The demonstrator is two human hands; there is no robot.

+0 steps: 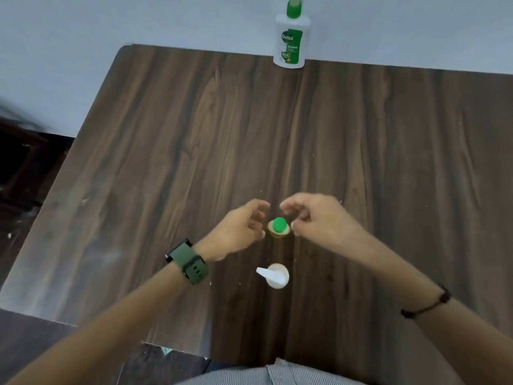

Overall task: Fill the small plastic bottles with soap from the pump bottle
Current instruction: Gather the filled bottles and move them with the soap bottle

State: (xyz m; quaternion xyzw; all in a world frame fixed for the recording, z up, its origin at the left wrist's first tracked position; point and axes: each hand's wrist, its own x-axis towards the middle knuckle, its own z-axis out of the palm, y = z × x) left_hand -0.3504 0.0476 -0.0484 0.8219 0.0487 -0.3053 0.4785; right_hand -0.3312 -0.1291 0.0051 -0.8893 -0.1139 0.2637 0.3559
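Observation:
A small plastic bottle with a green cap (279,226) stands upright on the wooden table (166,162), seen from above. My left hand (238,232) hovers just left of it, and my right hand (319,218) just right of it. Both have loosely curled fingers and hold nothing; neither clearly touches the bottle. A white pump bottle (274,275), seen from the top with its nozzle pointing left, stands nearer to me. At the table's far edge stands a white and green Dettol bottle (290,40).
The table's left edge runs diagonally, with dark floor (25,173) beyond it. A pale wall (138,20) rises behind the far edge. My left wrist wears a green watch (187,261); my right wrist wears a dark cord bracelet (427,304).

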